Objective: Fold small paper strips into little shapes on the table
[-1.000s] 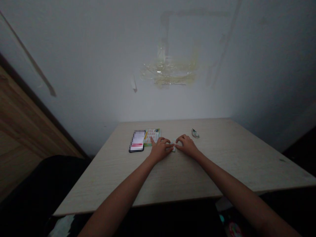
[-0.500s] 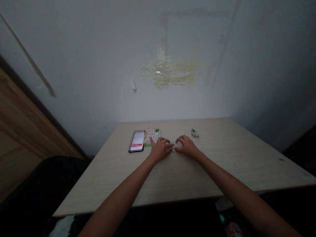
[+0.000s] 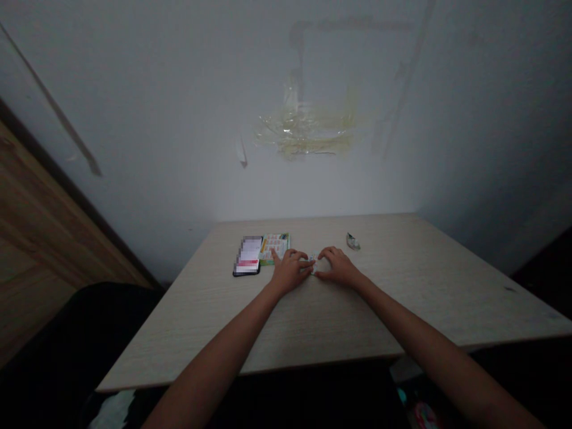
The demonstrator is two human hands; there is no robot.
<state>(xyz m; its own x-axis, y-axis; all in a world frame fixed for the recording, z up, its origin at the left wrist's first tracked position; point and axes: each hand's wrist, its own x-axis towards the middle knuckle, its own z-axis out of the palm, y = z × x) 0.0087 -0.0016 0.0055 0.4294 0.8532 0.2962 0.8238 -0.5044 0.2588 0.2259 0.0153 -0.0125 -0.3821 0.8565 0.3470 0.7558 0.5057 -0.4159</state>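
Observation:
A small white piece with coloured print (image 3: 313, 257) lies flat on the table between my hands, mostly covered by fingers. My left hand (image 3: 291, 269) presses its index finger and thumb onto the left part, its little finger sticking out over the booklet. From the right, my right hand (image 3: 338, 266) curves around the piece, with the thumb at the near edge and the index finger at the far side. What kind of piece it is, I cannot make out. A printed green-and-white booklet (image 3: 279, 240) lies just beyond my left hand.
A phone (image 3: 248, 255) with a lit, blurred screen lies left of the booklet. Behind my right hand is a crumpled wrapper (image 3: 353, 241). The pale wooden table (image 3: 214, 310) meets a wall (image 3: 179, 149) with tape remnants (image 3: 308, 134). A dark cloth-like shape (image 3: 84, 333) is at left.
My right thumb has slid slightly toward the near edge of the small piece, widening the gap to the index finger. My left hand stays in place.

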